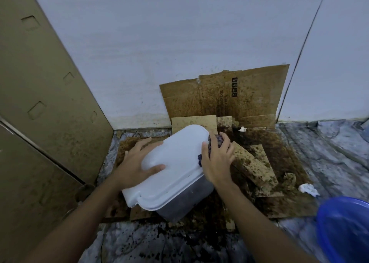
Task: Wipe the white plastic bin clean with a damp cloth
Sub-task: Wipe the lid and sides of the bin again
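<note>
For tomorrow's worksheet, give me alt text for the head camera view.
A person's left hand steadies a white plastic bin tilted on stained cardboard, while the right hand presses a dark cloth against its far edge. A blue basin sits at lower right.

1. Hemmed in left by tall brown cabinet (46,95), behind by white wall (159,43).
2. Blocked far-right by stained cardboard sheet (239,97) leaning upright.
3. Crowded near-right by blue basin (345,228).
4. Open toward camera over spattered floor (159,244).
</note>
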Tool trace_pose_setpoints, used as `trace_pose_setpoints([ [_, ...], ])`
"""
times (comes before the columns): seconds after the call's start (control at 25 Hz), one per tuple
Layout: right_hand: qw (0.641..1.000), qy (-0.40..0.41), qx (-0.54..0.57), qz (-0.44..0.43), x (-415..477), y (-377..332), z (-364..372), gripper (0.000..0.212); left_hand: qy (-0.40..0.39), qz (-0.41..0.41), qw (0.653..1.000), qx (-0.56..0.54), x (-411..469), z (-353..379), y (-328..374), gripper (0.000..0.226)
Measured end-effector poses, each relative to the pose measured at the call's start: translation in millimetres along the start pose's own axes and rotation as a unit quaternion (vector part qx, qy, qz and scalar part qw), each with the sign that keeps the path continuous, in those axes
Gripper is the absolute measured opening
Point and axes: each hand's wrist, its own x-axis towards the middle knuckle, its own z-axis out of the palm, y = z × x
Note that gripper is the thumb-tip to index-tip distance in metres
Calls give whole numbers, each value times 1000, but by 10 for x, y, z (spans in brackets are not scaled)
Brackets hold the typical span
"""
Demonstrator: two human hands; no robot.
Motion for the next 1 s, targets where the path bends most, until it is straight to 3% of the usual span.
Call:
trace_pose_setpoints([
  [0.16, 999, 24, -7, 40, -413, -200, 238, 59, -74, 16, 997, -22, 264, -92, -101, 76],
  [0.4, 992, 50, 79, 82, -748, -364, 438, 60, -90, 44, 994, -46, 355, -89, -134, 75],
  [0.76, 966, 67, 243, 54, -482, -274, 258, 57, -54, 20, 990, -125, 340, 55, -192, 85],
  [1.0, 956, -35, 292, 10, -183, -81, 30, 54, 45, -49, 981, -180, 114, 467, -102, 91],
])
